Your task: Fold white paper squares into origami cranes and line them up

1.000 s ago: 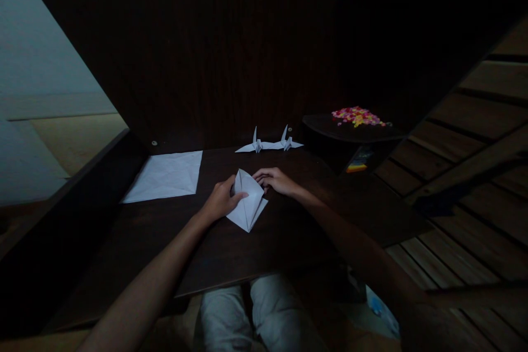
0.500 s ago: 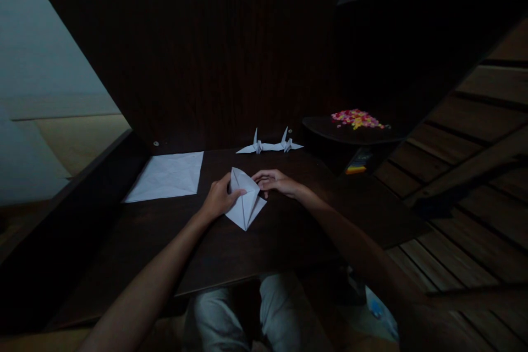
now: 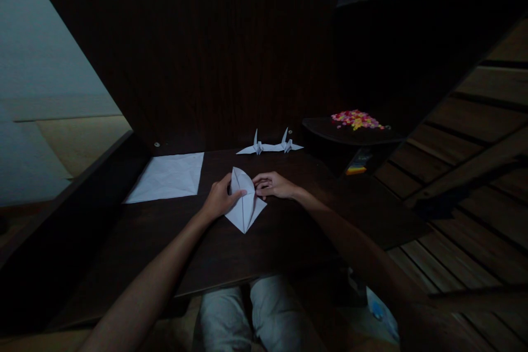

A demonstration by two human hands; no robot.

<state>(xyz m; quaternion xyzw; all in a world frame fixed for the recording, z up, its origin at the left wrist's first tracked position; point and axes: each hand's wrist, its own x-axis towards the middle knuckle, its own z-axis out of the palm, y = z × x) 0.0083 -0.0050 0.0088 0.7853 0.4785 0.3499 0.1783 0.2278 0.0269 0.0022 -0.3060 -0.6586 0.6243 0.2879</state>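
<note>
A white sheet of origami paper (image 3: 241, 210), folded into a kite-like diamond with creases and a loose flap at its right, is held just over the dark desk. My left hand (image 3: 220, 198) grips its left side, thumb on top and fingers behind. At the right edge, my right hand (image 3: 275, 184) pinches the paper's flap between thumb and fingers. Beyond the hands stand two folded paper cranes (image 3: 270, 147), seemingly joined wing to wing. To the left lies a flat, creased white paper sheet (image 3: 167, 177).
The dark wooden desk (image 3: 214, 264) has a tall back panel and a raised left side wall (image 3: 78, 192). At the right, a small rounded shelf (image 3: 322, 131) bears a pile of tiny pink, red and yellow pieces (image 3: 357, 119). My legs (image 3: 264, 313) are under the front edge.
My right hand has shifted slightly, its thumb and fingers closing on the paper's right edge, and the flap there now bulges more. My left hand keeps its hold.
</note>
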